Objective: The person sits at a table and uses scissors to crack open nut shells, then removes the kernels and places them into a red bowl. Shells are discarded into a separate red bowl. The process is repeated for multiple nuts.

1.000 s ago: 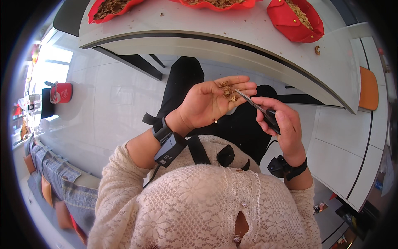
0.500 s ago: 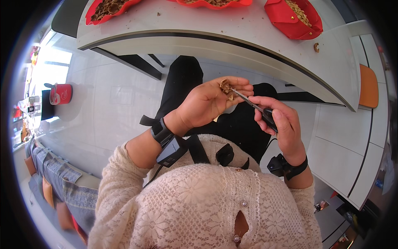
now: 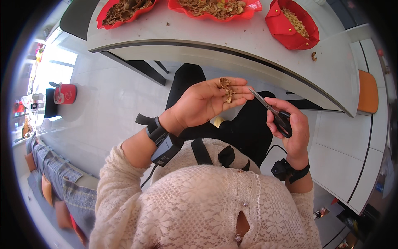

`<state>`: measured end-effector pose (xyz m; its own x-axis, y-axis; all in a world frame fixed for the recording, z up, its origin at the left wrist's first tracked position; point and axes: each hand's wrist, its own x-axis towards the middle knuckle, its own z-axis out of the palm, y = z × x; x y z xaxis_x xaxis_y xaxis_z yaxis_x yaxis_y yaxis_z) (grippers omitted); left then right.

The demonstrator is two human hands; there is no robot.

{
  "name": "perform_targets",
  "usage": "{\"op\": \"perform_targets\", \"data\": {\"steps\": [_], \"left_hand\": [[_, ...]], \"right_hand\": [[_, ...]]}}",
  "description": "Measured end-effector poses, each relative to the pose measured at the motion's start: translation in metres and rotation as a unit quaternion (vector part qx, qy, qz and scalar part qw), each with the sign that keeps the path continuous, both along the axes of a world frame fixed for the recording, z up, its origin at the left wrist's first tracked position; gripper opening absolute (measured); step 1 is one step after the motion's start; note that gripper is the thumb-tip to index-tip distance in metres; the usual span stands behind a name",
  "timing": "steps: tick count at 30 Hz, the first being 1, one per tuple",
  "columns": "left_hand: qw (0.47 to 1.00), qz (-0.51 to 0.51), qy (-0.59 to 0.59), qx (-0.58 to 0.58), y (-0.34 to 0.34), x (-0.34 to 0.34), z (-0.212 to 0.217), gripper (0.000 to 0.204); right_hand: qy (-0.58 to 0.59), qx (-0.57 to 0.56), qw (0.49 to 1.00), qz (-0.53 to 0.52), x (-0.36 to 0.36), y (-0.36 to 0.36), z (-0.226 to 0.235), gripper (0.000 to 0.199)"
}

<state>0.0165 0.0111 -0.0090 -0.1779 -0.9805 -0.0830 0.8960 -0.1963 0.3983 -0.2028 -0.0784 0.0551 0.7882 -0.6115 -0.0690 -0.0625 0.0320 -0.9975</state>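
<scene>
Cupping walnut shell pieces (image 3: 226, 88) in the left hand (image 3: 203, 103), fingers spread flat, right hand (image 3: 290, 126) fingers closed around scissors (image 3: 273, 114) tipped toward the pieces, red bowls (image 3: 292, 25) of shells and kernels on the counter (image 3: 248, 37).

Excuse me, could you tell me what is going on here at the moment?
A person sits at a white table. The left hand lies open, palm up, with pieces of walnut on the fingers. The right hand holds small scissors, tips pointing at the pieces. Red trays of shells and a red bowl of nut bits sit on the table.
</scene>
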Motion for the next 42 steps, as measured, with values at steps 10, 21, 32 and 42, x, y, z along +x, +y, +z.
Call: {"op": "perform_targets", "data": {"steps": [10, 21, 32, 42], "left_hand": [[0.999, 0.020, -0.004, -0.028, 0.009, 0.028, 0.043, 0.045], [0.997, 0.040, -0.056, -0.028, 0.010, 0.034, 0.046, 0.041], [0.997, 0.011, -0.068, 0.014, 0.007, 0.028, 0.011, 0.040], [1.000, 0.007, 0.003, -0.012, 0.003, 0.026, 0.000, 0.033]], "right_hand": [[-0.014, -0.023, 0.999, -0.031, 0.003, -0.002, 0.016, 0.061], [-0.007, -0.004, 0.999, 0.049, 0.034, 0.000, 0.038, 0.046], [0.034, -0.017, 0.996, 0.079, 0.052, -0.004, 0.019, 0.037], [0.022, -0.030, 0.996, 0.077, 0.053, -0.004, 0.013, 0.036]]}}
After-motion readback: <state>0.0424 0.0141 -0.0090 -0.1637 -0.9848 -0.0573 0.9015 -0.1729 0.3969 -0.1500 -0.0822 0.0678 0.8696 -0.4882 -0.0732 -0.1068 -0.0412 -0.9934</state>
